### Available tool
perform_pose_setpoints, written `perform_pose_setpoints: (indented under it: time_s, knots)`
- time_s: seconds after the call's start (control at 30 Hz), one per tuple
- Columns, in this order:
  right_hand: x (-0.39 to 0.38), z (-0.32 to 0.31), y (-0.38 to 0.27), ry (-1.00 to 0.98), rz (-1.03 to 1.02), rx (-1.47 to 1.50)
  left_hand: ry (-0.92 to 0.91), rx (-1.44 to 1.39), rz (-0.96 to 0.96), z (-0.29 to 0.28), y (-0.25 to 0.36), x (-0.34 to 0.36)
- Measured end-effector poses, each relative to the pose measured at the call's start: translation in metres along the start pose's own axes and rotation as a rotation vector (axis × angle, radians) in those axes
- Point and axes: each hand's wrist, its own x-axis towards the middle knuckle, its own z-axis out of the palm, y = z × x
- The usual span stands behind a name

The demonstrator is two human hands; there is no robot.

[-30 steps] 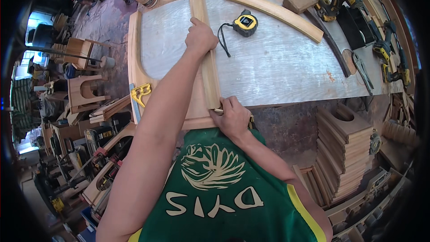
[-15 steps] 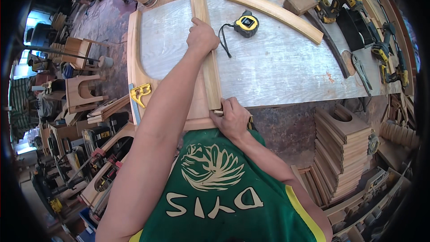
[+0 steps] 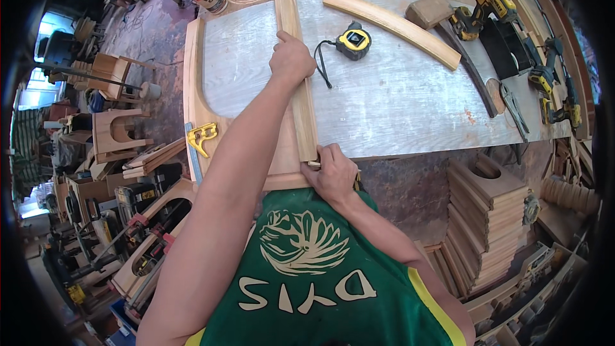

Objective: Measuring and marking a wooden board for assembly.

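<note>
Gripping near the left side, with open room to the right

Leans over a broad, flat, grey-white tabletop (image 3: 416,122), with a long open stretch of surface along the near edge. Past that edge, looks down, lower right, on a tall stack of pale wooden panels (image 3: 487,218), standing well apart from both arms across a gap of floor. To the left, has a pale wooden frame (image 3: 194,57) with a rounded inner edge, lying along the tabletop's left side. Beside the curve, has a straight, pale wooden bar (image 3: 306,122) laid from far to near, ending close to the frame's near edge. Farther right, past a widening space, finds a curved, pale wooden rail (image 3: 394,29).

Wraps the left hand (image 3: 291,61) over the bar partway along, fingers closed on both sides. Bends the right hand's (image 3: 336,173) thumb and forefinger about the near end; impossible to make out whether pinching. Beside the left forearm, has a yellow-headed metal square (image 3: 204,138) resting at the frame's left edge. Right of the left hand, has a black-and-yellow tape measure (image 3: 354,40), strap trailing nearward.
</note>
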Motion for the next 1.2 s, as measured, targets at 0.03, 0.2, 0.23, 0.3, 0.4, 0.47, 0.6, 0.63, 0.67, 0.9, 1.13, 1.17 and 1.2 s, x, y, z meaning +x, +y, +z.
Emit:
perform_pose_setpoints:
  time_s: [0.03,0.2,0.23,0.3,0.4,0.47,0.6,0.63,0.67,0.9,1.13,1.17,1.2]
  knots:
    - [0.0,0.0,0.0,0.005,-0.004,0.005,0.001,-0.003,0.0,0.001,0.0,0.001]
    - [-0.002,-0.001,0.0,-0.037,0.021,-0.001,0.008,0.022,0.019,0.004,0.0,0.003]
    - [-0.004,-0.001,-0.001,-0.052,0.035,-0.002,0.011,0.025,0.021,0.003,0.001,0.003]
    - [-0.004,-0.002,0.0,-0.049,0.023,0.008,-0.001,0.038,-0.001,0.002,0.003,0.002]
    - [-0.003,-0.002,0.0,-0.048,0.01,0.02,-0.017,0.014,-0.025,0.003,0.001,0.006]
    - [-0.004,-0.002,0.0,-0.046,0.017,0.023,-0.016,0.029,-0.016,0.004,0.003,0.005]
    - [-0.004,-0.001,0.003,-0.05,0.01,0.036,-0.019,0.032,-0.015,0.003,0.003,0.006]
    - [-0.003,-0.002,0.002,-0.041,0.002,0.042,-0.016,0.033,-0.013,0.002,0.003,0.006]
    - [-0.002,-0.002,0.001,-0.038,0.001,0.042,-0.025,0.032,-0.022,0.001,0.003,0.006]
    - [-0.003,-0.002,0.002,-0.048,0.036,0.038,-0.052,0.024,-0.035,-0.005,0.006,-0.001]
    - [-0.002,-0.002,0.003,-0.033,0.024,0.045,-0.055,0.013,-0.042,-0.007,0.006,-0.005]
    - [-0.002,-0.002,0.003,-0.032,0.023,0.046,-0.061,0.018,-0.041,-0.008,0.005,-0.005]
    - [-0.002,-0.002,0.002,-0.027,0.025,0.049,-0.067,0.022,-0.04,-0.008,0.005,-0.006]
